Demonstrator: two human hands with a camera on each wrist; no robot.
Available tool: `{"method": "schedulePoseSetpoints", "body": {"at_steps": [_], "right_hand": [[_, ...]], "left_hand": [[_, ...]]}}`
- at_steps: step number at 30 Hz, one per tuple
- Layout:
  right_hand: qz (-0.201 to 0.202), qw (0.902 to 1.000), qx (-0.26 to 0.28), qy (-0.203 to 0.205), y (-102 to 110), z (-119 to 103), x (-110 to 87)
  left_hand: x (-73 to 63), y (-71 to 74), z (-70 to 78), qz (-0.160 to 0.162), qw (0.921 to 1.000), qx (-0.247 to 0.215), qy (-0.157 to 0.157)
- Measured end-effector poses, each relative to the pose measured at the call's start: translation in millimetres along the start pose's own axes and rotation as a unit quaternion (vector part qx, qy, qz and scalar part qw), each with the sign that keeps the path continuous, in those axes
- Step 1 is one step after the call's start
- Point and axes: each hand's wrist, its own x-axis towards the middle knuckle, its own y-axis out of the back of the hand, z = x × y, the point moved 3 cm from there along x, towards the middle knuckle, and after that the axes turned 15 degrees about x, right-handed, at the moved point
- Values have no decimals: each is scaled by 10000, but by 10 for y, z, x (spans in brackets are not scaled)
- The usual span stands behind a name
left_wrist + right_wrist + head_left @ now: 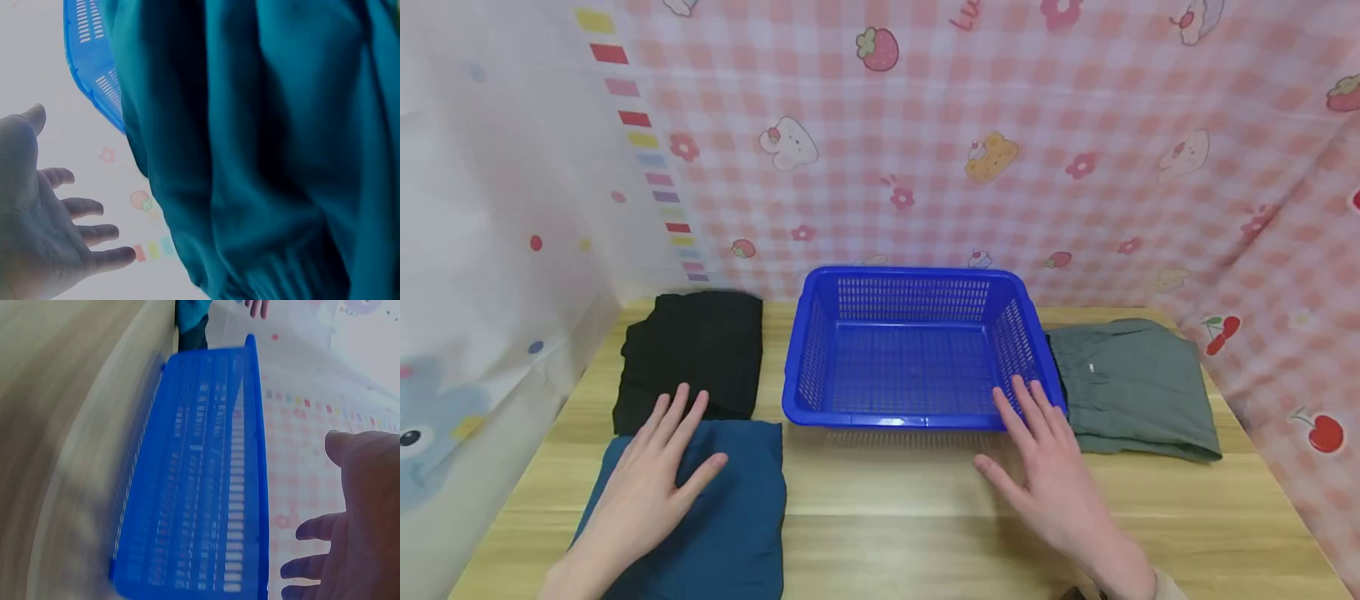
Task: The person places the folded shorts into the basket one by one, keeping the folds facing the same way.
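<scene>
My left hand hovers with spread, straight fingers over a folded dark blue garment at the front left, its fingertips overlapping a folded black garment behind. In the left wrist view the blue cloth bulges large beside the palm. My right hand is also spread and holds nothing. Its fingers overlap the front right corner of a blue plastic basket, which has slotted walls and nothing in it. To the basket's right lies a folded grey-green garment with a gathered waistband.
A light wood table carries everything. Behind it hangs a pink checked cloth printed with strawberries, flowers and animals. Whitish printed sheeting closes the left side, and the checked cloth runs on along the right.
</scene>
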Motion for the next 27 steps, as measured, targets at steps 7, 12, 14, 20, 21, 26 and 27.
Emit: {"method": "schedulePoseSetpoints", "body": {"at_steps": [7,12,14,20,21,26,27], "right_hand": [[56,9986,1,533,-239,-247,72],[-123,9971,152,734,-378,-441,139],[-165,9965,189,802,-434,-516,152],[-136,9925,259,1184,-614,-744,203],[-139,9924,243,1196,-641,-772,208],[-171,9929,327,1127,-713,-899,216],[-176,9928,367,1131,-722,-926,220]], "left_hand": [[-113,-68,-211,-112,9996,-245,124],[-181,-124,-364,-220,9981,-507,264],[-187,-136,-415,-305,9966,-689,334],[-126,-142,-562,-554,9928,-945,477],[-117,-145,-582,-586,9927,-931,485],[-109,-157,-688,-568,9924,-918,584],[-109,-154,-713,-543,9925,-922,597]]}}
